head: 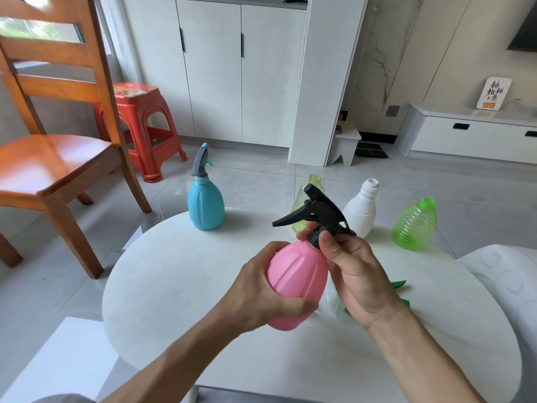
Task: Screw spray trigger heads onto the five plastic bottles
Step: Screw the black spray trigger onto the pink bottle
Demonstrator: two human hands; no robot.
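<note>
My left hand (261,295) grips the body of a pink bottle (296,274), held tilted above the round white table (180,286). A black spray trigger head (315,210) sits on the pink bottle's neck, and my right hand (354,274) pinches its collar with thumb and fingers. At the table's far edge a blue bottle (205,205) stands with a grey trigger head fitted. A pale yellow-green bottle (302,205), a white bottle (361,212) and a ribbed green bottle (415,225) stand there with open necks. Green trigger parts (398,284) lie partly hidden behind my right hand.
A wooden chair (55,158) stands left of the table, with a red plastic stool (139,123) behind it. White cabinets (226,68) line the far wall. A white cushioned seat (505,274) touches the table's right side.
</note>
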